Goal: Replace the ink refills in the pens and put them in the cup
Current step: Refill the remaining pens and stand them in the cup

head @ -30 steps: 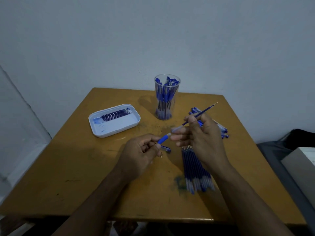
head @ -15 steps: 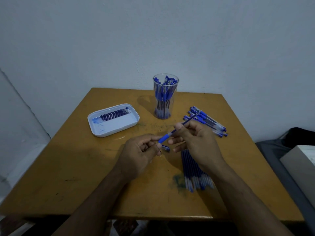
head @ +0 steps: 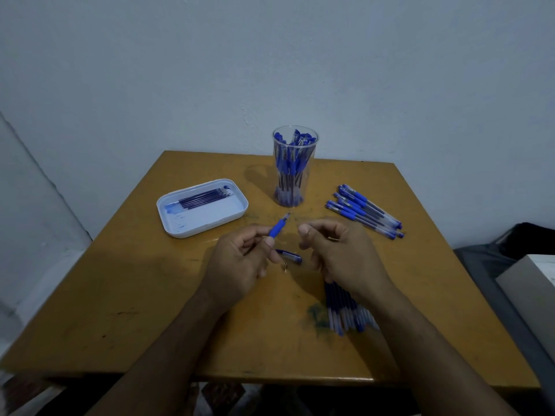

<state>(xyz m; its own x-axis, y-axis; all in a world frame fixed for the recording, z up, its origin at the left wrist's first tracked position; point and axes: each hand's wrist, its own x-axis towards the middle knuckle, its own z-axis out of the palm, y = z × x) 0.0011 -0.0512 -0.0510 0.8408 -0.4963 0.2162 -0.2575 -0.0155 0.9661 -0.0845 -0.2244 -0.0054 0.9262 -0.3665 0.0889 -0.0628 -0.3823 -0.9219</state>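
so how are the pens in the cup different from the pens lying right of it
The pens in the cup stand on end, packed inside the clear cup; the loose pens lie flat on the table. The cup's pens crowd at mixed tilts; the loose ones lie roughly side by side, slanted. Both sets are clear-barrelled with blue grips.

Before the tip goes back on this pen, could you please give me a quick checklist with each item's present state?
1. Pen held by left hand: ok.
2. Refill seated, point showing: ok.
3. Right hand free: cannot tell, fingers curled.
4. Small metal tip lying on table between the hands: ok.
5. Cap beside it: ok.
6. Cup upright, room left: cannot tell.
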